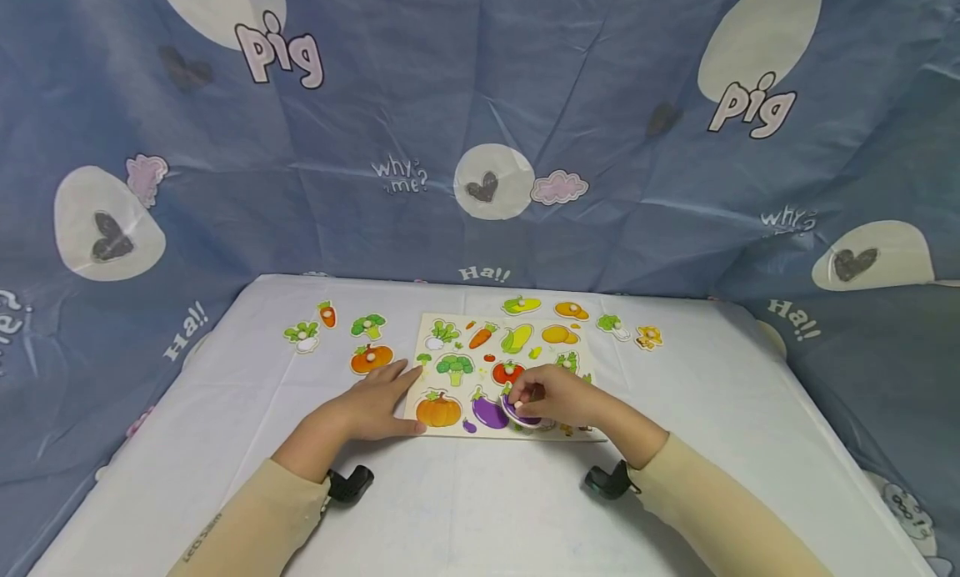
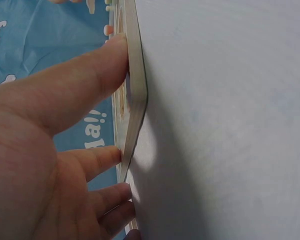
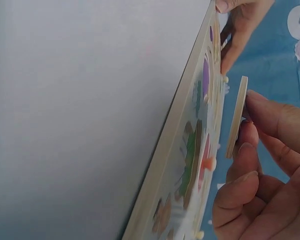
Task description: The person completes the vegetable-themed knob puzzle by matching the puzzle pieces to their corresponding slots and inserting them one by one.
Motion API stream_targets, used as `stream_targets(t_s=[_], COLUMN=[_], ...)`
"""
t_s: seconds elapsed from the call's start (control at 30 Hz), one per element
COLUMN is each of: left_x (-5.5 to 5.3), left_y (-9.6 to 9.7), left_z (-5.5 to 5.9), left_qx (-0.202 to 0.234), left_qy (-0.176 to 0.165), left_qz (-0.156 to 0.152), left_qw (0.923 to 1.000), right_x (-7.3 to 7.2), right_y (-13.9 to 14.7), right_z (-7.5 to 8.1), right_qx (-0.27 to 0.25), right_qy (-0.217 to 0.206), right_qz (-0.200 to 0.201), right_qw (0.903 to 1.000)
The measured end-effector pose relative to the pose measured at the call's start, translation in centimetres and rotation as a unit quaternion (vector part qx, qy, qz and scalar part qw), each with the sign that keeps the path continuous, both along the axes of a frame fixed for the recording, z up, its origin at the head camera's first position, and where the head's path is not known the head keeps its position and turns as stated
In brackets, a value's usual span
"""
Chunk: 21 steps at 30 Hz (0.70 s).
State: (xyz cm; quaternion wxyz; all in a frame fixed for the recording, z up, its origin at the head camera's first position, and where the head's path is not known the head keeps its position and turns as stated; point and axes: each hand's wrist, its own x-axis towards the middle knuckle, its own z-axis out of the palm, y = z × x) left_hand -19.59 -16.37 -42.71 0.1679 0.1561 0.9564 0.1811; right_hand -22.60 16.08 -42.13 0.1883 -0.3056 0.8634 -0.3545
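My right hand (image 1: 562, 396) pinches a purple eggplant puzzle piece (image 1: 516, 412) between thumb and fingers, over the front right part of the vegetable puzzle board (image 1: 426, 323). From the right wrist, the piece (image 3: 237, 120) shows edge-on, with a gap between it and the board's face. Just left of it in the head view lies the board's eggplant picture (image 1: 489, 413). A tomato piece (image 1: 508, 373) sits on the board behind it. My left hand (image 1: 378, 402) rests at the board's left side, fingers extended; its thumb (image 2: 102, 70) lies along the front edge near the corner.
Left of the board lie loose pieces: a radish (image 1: 302, 336), a carrot (image 1: 327, 314), a broccoli (image 1: 368, 326) and a pumpkin (image 1: 371, 358). Behind and right are corn (image 1: 521, 305), potato (image 1: 572, 310), cabbage (image 1: 612, 326) and an orange-yellow piece (image 1: 648, 337). Blue printed cloth (image 1: 420, 243) hangs behind the table.
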Motion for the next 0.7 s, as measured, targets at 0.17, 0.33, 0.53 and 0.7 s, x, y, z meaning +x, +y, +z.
stream_targets(t_s=[0.17, 0.33, 0.53, 0.7], left_x=[-0.2, -0.1, 0.0, -0.1], left_y=[-0.1, -0.1, 0.0, 0.0], left_z=[-0.4, -0.3, 0.0, 0.0], left_qx=[0.000, 0.000, 0.001, 0.003], left_qy=[0.003, 0.003, 0.001, 0.001], left_qz=[0.001, 0.000, 0.001, -0.002], left_qw=[1.0000, 1.0000, 1.0000, 1.0000], right_x=[-0.1, -0.2, -0.5, -0.6], right_y=[-1.0, -1.9, -2.9, -3.6], right_z=[0.1, 0.1, -0.4, -0.8], right_qx=[0.002, 0.006, 0.014, 0.012], right_qy=[-0.009, -0.030, -0.034, -0.035], right_qz=[0.002, 0.007, 0.007, 0.016], right_qw=[1.0000, 0.9995, 0.9993, 0.9992])
